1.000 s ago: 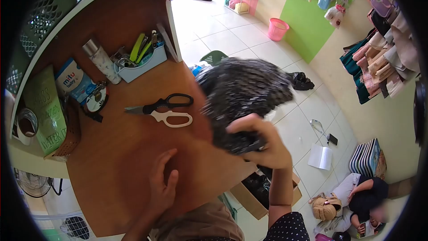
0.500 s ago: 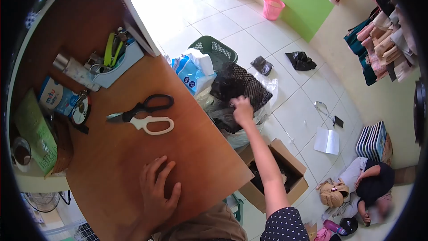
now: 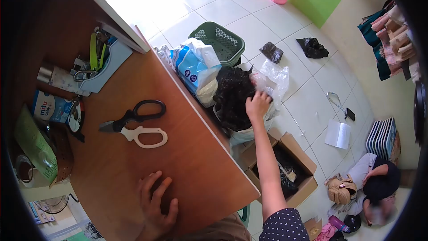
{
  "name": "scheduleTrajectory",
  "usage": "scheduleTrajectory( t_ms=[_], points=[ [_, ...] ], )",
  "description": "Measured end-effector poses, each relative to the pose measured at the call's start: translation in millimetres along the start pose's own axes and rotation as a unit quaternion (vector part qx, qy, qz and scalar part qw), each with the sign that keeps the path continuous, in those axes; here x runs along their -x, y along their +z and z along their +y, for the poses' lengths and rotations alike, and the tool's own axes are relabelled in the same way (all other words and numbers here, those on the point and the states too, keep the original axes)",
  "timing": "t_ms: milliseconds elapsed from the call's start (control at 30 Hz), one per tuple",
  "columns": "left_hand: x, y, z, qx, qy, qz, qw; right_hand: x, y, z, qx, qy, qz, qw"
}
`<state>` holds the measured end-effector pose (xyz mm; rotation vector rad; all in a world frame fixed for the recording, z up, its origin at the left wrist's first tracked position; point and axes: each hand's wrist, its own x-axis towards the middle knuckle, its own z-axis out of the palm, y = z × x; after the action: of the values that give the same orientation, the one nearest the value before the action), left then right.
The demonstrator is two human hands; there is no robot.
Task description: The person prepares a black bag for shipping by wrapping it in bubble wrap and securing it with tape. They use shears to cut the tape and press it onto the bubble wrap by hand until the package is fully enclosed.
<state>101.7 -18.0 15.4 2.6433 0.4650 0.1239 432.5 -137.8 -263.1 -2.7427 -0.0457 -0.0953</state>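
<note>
My left hand rests on the brown wooden tabletop, fingers spread and holding nothing. On the same top, above that hand, lie scissors with one black and one white handle. Past the table edge, my right hand reaches down to a bundle of crumpled black plastic wrap, its fingers bent over the right side of it. This bundle sits in a pale plastic bag. Clear bubble wrap sticks out behind my right hand.
A blue-and-white package and a green basket stand beyond the bundle. An open cardboard box is beside my right forearm. Black plastic pieces lie on the tiles. A person is at the lower right.
The dotted black wrap that spread out to the right is now bunched lower, leaving clear bubble wrap showing. My right hand has shifted right; my left stays on the table. The view has tilted slightly.
</note>
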Motion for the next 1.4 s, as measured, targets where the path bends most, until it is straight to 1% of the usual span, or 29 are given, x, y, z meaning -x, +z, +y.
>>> scheduleTrajectory(
  t_ms=[33, 67, 100, 233, 300, 333, 367, 400, 467, 500, 533, 567, 700, 733, 767, 800, 833, 900, 933, 1000, 1033, 1100, 1167, 1233, 1267, 1300, 1333, 1367, 1400],
  points=[
    [-0.7, 0.3, 0.1, 0.002, 0.004, -0.001, 1.000, 5.8, 13.2, 6.4, 0.001, 0.003, 0.003, 1.000],
    [-0.3, 0.7, 0.1, -0.006, 0.008, 0.003, 1.000, 18.5, 36.8, 15.3, -0.022, -0.122, -0.082, 0.989],
    [-0.1, 1.1, -0.2, -0.014, 0.010, 0.007, 1.000, 26.1, 53.5, 21.4, -0.045, -0.247, -0.167, 0.953],
    [0.0, 0.2, -1.5, 0.001, 0.002, 0.002, 1.000, 33.2, 63.6, 16.9, -0.087, -0.243, -0.203, 0.944],
    [-0.6, -0.6, -1.0, -0.008, 0.010, 0.000, 1.000, 20.1, 35.5, 0.2, -0.157, -0.128, -0.218, 0.955],
    [-0.5, -0.7, -1.3, -0.007, 0.009, 0.001, 1.000, 10.8, 35.8, 1.9, -0.160, -0.092, -0.188, 0.965],
    [-0.5, -0.6, -1.4, -0.004, 0.009, -0.001, 1.000, -0.1, 44.9, 13.3, -0.162, -0.145, -0.031, 0.976],
    [-0.1, -0.8, -1.6, -0.002, 0.008, -0.003, 1.000, -10.4, 53.1, 26.1, -0.161, -0.193, 0.125, 0.960],
    [-0.4, 2.2, -3.8, 0.001, 0.005, 0.012, 1.000, -26.4, 35.0, 33.8, -0.047, -0.127, 0.211, 0.968],
    [-0.4, 3.4, -4.5, 0.006, 0.005, 0.026, 1.000, -30.6, 28.7, 37.3, -0.047, -0.127, 0.210, 0.968],
    [-0.2, 3.7, -4.5, 0.007, 0.006, 0.027, 1.000, -36.3, 24.1, 42.9, -0.020, -0.025, 0.091, 0.995],
    [0.0, 4.0, -4.4, 0.004, 0.004, 0.028, 1.000, -41.8, 18.9, 48.3, 0.007, 0.078, -0.028, 0.997],
    [-0.6, 1.4, -1.5, -0.007, -0.006, 0.017, 1.000, -50.0, -1.8, 61.0, -0.065, 0.050, 0.000, 0.997],
    [-0.9, -0.4, -0.5, -0.006, -0.007, 0.020, 1.000, -51.5, -11.2, 62.2, -0.143, 0.061, 0.024, 0.988],
    [-1.9, -2.7, 0.7, -0.002, -0.005, 0.002, 1.000, -52.7, -20.6, 63.0, -0.220, 0.071, 0.049, 0.972],
    [-2.4, -4.4, 1.5, 0.002, -0.002, -0.017, 1.000, -50.5, -29.6, 64.1, -0.301, 0.024, 0.110, 0.947],
    [-2.4, -4.3, 1.5, 0.003, -0.001, -0.013, 1.000, -45.7, -45.2, 59.6, -0.301, 0.021, 0.112, 0.947],
    [-2.1, -2.8, 0.9, 0.008, -0.008, 0.001, 1.000, -32.7, -92.2, 45.1, -0.578, 0.094, 0.102, 0.804],
    [-2.0, -3.5, 1.6, 0.010, -0.006, 0.004, 1.000, -27.7, -110.4, 42.3, -0.578, 0.090, 0.105, 0.805],
    [-2.7, -5.4, 3.2, 0.003, -0.007, -0.004, 1.000, -19.8, -145.4, 37.1, -0.641, 0.069, 0.134, 0.752],
    [-2.3, -5.7, 3.1, 0.007, -0.004, 0.002, 1.000, -15.7, -162.5, 34.7, -0.641, 0.062, 0.137, 0.752],
    [-1.7, -4.9, 1.3, 0.010, 0.007, 0.005, 1.000, -8.7, -198.5, 27.6, -0.755, 0.052, 0.094, 0.647],
    [-0.9, -5.2, 0.9, 0.024, 0.019, 0.017, 0.999, 2.9, -236.9, 8.0, -0.761, 0.038, 0.090, 0.642],
    [-0.9, -6.0, -2.1, 0.036, 0.026, 0.034, 0.998, 16.4, -262.9, -3.4, -0.771, -0.062, 0.030, 0.633],
    [-1.5, -6.5, -5.8, 0.099, 0.037, 0.035, 0.994, 26.1, -281.2, -13.8, -0.773, -0.169, -0.033, 0.611],
    [-2.1, -7.2, -9.9, 0.161, 0.047, 0.035, 0.985, 38.5, -285.9, -36.2, -0.751, -0.119, 0.088, 0.644],
    [-5.8, -3.4, -10.1, 0.160, 0.041, 0.051, 0.985, 56.1, -308.7, -61.1, -0.729, -0.111, 0.045, 0.673],
    [-13.1, 2.5, -6.2, 0.336, 0.062, 0.110, 0.934, 72.0, -328.5, -80.0, -0.706, -0.104, 0.002, 0.701],
    [-18.0, 0.5, -2.2, 0.497, 0.086, 0.166, 0.848, 84.5, -341.2, -94.8, -0.665, -0.190, -0.061, 0.720]
  ],
)
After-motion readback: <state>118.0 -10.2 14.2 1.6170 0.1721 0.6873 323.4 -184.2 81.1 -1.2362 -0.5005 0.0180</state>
